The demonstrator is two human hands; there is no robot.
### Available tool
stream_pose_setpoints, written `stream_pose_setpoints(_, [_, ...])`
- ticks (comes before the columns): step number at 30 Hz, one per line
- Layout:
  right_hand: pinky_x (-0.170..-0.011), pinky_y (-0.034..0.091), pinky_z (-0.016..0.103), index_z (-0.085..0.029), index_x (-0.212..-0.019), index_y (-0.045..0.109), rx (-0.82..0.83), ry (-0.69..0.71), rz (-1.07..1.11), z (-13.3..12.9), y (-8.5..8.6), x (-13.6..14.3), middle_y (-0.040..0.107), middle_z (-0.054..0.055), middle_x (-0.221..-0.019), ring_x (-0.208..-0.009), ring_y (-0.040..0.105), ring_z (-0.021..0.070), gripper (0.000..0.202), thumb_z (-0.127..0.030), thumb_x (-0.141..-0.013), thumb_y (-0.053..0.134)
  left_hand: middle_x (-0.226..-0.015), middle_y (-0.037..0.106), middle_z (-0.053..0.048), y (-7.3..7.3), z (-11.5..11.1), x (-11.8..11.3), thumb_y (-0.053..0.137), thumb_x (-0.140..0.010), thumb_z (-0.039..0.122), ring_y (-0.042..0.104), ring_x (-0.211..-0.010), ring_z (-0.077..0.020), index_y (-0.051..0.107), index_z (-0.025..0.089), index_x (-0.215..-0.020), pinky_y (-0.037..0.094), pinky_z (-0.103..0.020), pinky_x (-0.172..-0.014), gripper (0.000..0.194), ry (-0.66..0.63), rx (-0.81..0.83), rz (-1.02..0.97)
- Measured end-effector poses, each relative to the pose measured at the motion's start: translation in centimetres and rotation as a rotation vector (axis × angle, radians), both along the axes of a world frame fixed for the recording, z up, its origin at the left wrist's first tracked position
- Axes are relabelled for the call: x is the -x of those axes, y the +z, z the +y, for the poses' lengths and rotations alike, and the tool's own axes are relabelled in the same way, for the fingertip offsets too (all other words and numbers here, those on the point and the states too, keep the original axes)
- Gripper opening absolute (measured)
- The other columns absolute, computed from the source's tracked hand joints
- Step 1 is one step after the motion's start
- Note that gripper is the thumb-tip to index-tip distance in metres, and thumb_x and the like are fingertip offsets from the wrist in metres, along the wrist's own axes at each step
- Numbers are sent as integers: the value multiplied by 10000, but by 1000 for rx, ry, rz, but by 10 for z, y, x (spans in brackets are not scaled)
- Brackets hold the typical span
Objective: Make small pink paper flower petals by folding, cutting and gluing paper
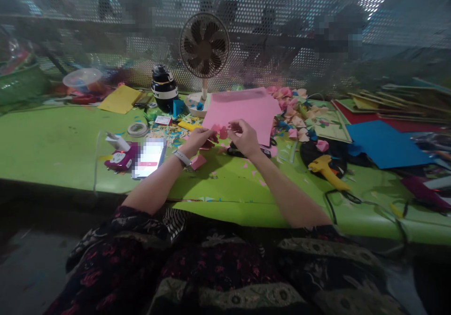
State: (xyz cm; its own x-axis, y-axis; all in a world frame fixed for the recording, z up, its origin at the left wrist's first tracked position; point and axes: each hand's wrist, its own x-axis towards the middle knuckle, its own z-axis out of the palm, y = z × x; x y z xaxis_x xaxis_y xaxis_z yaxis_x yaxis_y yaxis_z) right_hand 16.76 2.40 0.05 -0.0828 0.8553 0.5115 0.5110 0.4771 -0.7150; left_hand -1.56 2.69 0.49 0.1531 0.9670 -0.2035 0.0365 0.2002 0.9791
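Observation:
My left hand (200,141), with a white band on its wrist, pinches a small cut pink paper piece (221,131) that looks folded or shaped like a petal. At the right edge of that piece, the thumb and fingers of my right hand (244,137) are drawn together on it; the exact contact is hard to make out. Behind both hands lies a large pink paper sheet (243,108). Under my right hand is a black-handled tool (235,152), partly hidden, perhaps scissors. A small folded pink paper (198,162) rests below my left hand.
On the green table (225,183), a phone (150,157) and purple power strip (123,157) lie left. A fan (205,45) and black jug (165,89) stand behind. Right are paper flowers (292,111), a yellow glue gun (327,170) with cord and blue paper (387,141).

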Motion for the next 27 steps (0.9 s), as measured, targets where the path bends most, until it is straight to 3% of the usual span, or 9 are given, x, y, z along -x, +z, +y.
stream_pose_setpoints(6, [-929,500,401,-183,-885,662,-107,-21,-273,-4,0,3,713,105,-1005,-997,644,241,111,-211,-853,559,-580,663,-21,-9,3,3,651,-917,232,543,-448,-80,637,123,-659,461,-218,-537,280,-69,57,240])
stream_pose_setpoints(11, [-922,505,400,-187,-883,674,-148,0,-324,-6,10,-2,719,102,-1006,-999,647,244,129,-193,-875,545,-546,628,-35,-4,6,11,650,-913,360,558,-472,-114,611,134,-579,447,-248,-542,405,-156,-90,590])
stream_pose_setpoints(15, [-870,535,360,-187,-872,691,-143,-67,-242,0,29,-25,730,71,-959,-891,666,202,128,-182,-849,565,-727,725,-76,16,8,30,769,-781,398,656,-630,-172,719,139,-817,455,-265,-618,265,-377,-227,936])
stream_pose_setpoints(18, [-838,554,351,-185,-869,697,-123,-138,-140,5,42,-47,740,47,-910,-827,675,182,114,-208,-838,590,-1028,753,-101,25,7,43,833,-660,462,683,-868,-228,721,169,-1031,449,-263,-688,486,-584,-350,1114])
stream_pose_setpoints(20, [-829,564,352,-185,-867,695,-114,-150,-50,7,49,-60,744,39,-882,-812,687,177,101,-218,-832,607,-1116,736,-101,26,7,48,834,-617,524,668,-948,-251,709,188,-1097,442,-264,-711,599,-675,-360,1196])
stream_pose_setpoints(23, [-802,583,337,-190,-844,682,-88,-119,82,10,54,-74,743,25,-830,-779,701,161,69,-216,-830,620,-1114,732,-107,23,6,48,815,-633,493,664,-935,-253,679,178,-1169,434,-272,-682,637,-720,-317,1254])
stream_pose_setpoints(27, [-768,602,332,-192,-804,668,-72,-100,180,13,57,-86,725,16,-771,-724,698,148,32,-201,-823,644,-1036,744,-92,22,4,45,756,-688,406,677,-845,-217,677,167,-1149,444,-268,-650,525,-764,-194,1218])
